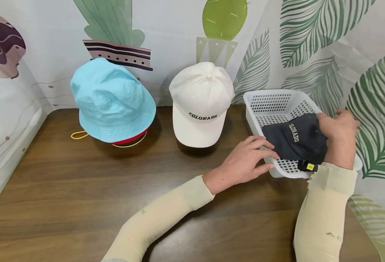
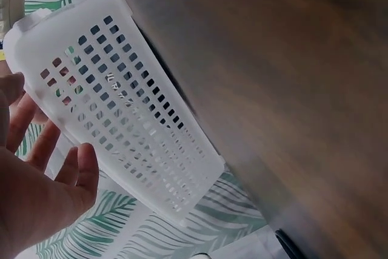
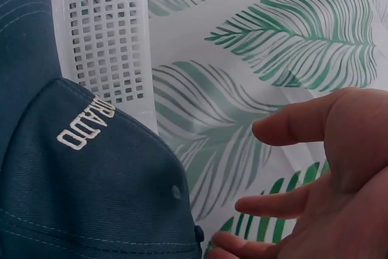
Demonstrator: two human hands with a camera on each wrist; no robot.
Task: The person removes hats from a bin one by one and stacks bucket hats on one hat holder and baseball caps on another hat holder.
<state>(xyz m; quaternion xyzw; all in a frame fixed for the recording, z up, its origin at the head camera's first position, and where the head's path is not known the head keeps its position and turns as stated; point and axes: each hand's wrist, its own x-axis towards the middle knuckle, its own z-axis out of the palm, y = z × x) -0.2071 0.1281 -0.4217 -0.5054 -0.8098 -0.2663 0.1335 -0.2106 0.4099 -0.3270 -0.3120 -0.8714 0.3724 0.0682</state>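
Observation:
A dark navy baseball cap [image 1: 305, 136] with COLORADO lettering lies tilted inside a white perforated plastic basket [image 1: 251, 116]; its brim points left. My right hand [image 1: 340, 133] is at the crown side of the cap. In the right wrist view, the thumb and fingers of that hand [image 3: 327, 174] are spread, with a gap between the thumb and the cap [image 3: 91, 180]. My left hand [image 1: 241, 162] reaches to the basket's near left rim, fingertips close to the brim. The left wrist view shows its fingers loosely bent beside the basket [image 2: 36, 34], gripping nothing.
A white COLORADO baseball cap [image 1: 202, 102] stands left of the basket. Farther left, a light blue bucket hat [image 1: 110, 98] sits over something red, with a yellow cord loop [image 1: 79, 135] beside it. Behind the brown wooden table [image 1: 114, 189] hangs a plant-patterned cloth [image 1: 173, 32].

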